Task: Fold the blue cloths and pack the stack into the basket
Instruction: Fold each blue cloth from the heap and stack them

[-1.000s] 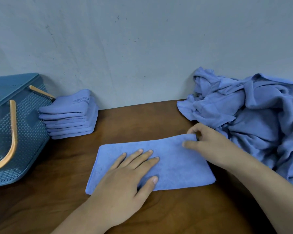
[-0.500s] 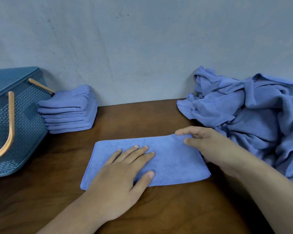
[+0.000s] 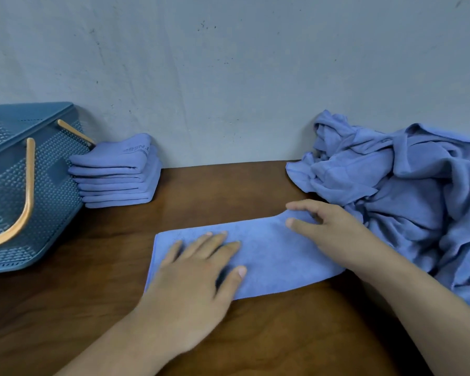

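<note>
Blue cloth (image 3: pixel 277 256) mid-fold: left hand (image 3: pixel 196 275) pins it, fingers spread; right hand (image 3: pixel 334 232) at far corner, pinch unclear; next, fold across.
</note>
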A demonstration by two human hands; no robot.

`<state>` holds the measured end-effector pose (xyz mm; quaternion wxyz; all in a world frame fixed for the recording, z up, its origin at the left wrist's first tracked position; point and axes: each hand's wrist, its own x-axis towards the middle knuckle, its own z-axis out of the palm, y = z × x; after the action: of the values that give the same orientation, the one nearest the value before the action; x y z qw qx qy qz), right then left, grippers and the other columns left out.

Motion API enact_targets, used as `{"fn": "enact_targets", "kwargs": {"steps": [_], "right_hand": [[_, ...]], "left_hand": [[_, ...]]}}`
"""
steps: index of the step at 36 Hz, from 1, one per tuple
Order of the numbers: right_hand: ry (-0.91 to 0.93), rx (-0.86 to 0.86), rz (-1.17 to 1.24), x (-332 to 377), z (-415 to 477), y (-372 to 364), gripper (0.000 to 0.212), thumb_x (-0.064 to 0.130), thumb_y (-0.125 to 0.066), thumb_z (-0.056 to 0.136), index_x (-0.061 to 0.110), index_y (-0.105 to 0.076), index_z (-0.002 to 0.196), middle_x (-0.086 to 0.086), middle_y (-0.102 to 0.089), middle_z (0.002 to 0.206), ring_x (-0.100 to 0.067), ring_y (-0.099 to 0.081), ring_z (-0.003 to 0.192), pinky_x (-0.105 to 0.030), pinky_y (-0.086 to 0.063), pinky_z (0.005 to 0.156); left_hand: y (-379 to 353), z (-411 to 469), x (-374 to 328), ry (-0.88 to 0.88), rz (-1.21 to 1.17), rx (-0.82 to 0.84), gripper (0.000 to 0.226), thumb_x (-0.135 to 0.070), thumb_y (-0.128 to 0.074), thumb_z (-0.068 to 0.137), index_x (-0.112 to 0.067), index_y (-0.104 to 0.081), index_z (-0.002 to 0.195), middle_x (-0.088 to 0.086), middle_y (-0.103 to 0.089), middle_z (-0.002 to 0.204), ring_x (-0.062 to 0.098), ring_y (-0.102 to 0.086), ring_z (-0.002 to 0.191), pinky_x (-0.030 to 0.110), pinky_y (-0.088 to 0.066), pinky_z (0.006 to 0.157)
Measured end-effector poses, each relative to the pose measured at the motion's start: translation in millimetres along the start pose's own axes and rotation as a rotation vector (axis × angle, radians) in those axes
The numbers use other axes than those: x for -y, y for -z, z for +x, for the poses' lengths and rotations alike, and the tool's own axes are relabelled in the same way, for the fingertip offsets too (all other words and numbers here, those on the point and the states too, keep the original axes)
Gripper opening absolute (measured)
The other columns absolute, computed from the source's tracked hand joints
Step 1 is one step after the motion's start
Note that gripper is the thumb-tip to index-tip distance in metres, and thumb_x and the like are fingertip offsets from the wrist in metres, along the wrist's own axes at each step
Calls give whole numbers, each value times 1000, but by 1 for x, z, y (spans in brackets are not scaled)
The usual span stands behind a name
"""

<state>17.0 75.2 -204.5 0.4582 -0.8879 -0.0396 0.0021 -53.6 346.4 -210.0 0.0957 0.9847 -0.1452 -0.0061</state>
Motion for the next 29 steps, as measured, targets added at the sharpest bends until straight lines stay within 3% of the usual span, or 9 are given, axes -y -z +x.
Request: {"fn": "enact_targets", "kwargs": {"steps": [3,6,13,16,19,21,25,27,29], "right_hand": [[-17,165,-44,5,-7,4,78,55,-84,82,48,-48,150,37,-34,154,12,-30,143,-20,-28,112],[11,279,-131,6,-10,8,98,49,-90,76,56,-35,156,34,-29,160,9,-26,147,-21,-29,113],[-26,223,-95,10,-8,17,67,34,-93,78,50,-61,135,28,-53,139,13,-50,117,-7,-40,83],[-63,214,-65,12,-8,19,57,36,-93,78,48,-67,127,24,-58,131,8,-54,117,-13,-44,89],[-97,207,-56,13,-9,26,61,30,-91,79,48,-66,132,18,-61,133,-1,-59,120,-29,-50,105],[-115,192,-67,14,-10,33,65,27,-90,79,51,-64,133,17,-60,135,-3,-60,119,-32,-51,105],[-118,131,-151,14,-11,46,71,23,-87,81,54,-59,139,18,-60,129,-1,-58,111,-23,-48,92],[-124,97,-180,12,-11,50,74,20,-86,83,53,-57,143,21,-57,120,0,-56,103,-17,-43,80],[-125,72,-200,11,-12,52,77,18,-85,84,51,-54,146,18,-56,129,-3,-54,110,-13,-39,77]], "left_hand": [[6,7,24,101,34,7,78,-86,-10,93,-53,-6,164,-30,4,172,-3,11,159,40,-2,132],[9,11,37,132,-20,44,81,-89,-18,91,-56,-3,164,-28,9,173,-2,16,158,41,3,132],[4,12,31,141,-6,42,86,-90,-13,90,-52,5,164,-22,15,173,2,21,158,45,6,132],[2,10,27,133,-2,47,91,-94,-11,87,-51,8,164,-21,16,173,3,22,158,46,5,132],[2,7,21,127,-6,55,94,-96,-11,85,-50,10,164,-20,19,173,3,25,157,47,6,132],[2,6,15,113,-30,48,94,-95,-14,86,-49,8,165,-22,18,172,1,25,157,46,6,132],[-3,7,9,80,-356,-103,71,-71,-47,97,-49,-25,161,-31,-15,169,-7,-3,157,39,-9,133],[1,11,17,98,-565,-255,48,-51,-59,100,-48,-49,147,-35,-42,154,-11,-29,148,29,-26,126],[6,15,29,63,-570,-333,30,-35,-62,101,-45,-63,130,-38,-56,135,-11,-42,135,16,-36,113]]}}
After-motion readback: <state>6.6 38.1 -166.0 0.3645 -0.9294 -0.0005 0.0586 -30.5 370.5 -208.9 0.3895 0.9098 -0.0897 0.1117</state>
